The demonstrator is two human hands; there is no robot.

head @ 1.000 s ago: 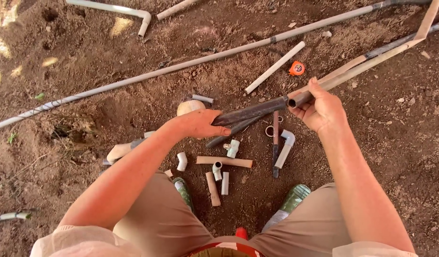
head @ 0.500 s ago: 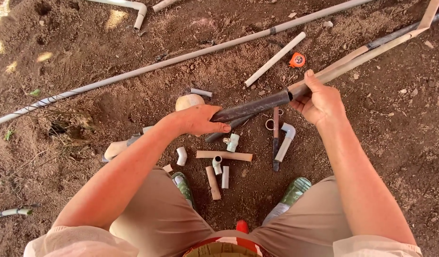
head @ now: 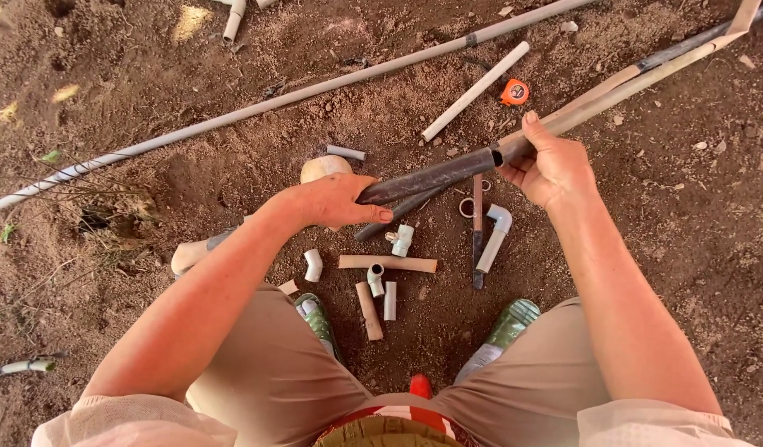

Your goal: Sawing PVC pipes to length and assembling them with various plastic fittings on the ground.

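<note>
Seen from the head camera, looking straight down over bent knees onto bare dirt. Left hand [head: 336,199] closed around the near end of a short dark pipe [head: 427,175], held off the ground. Right hand [head: 551,165] wrapped around the long tan pipe [head: 638,79] just where its end meets the dark pipe, thumb on top. Looks like the joining step: the 2 ends touching or just started into each other, how deep impossible to tell. Calls next for both pipes kept in 1 straight line and a firm push together, likely with a twist. Scattered below: white elbow [head: 314,265], short pipe offcuts [head: 387,263], orange tape measure [head: 515,91], long grey pipe [head: 257,108] well apart.
</note>
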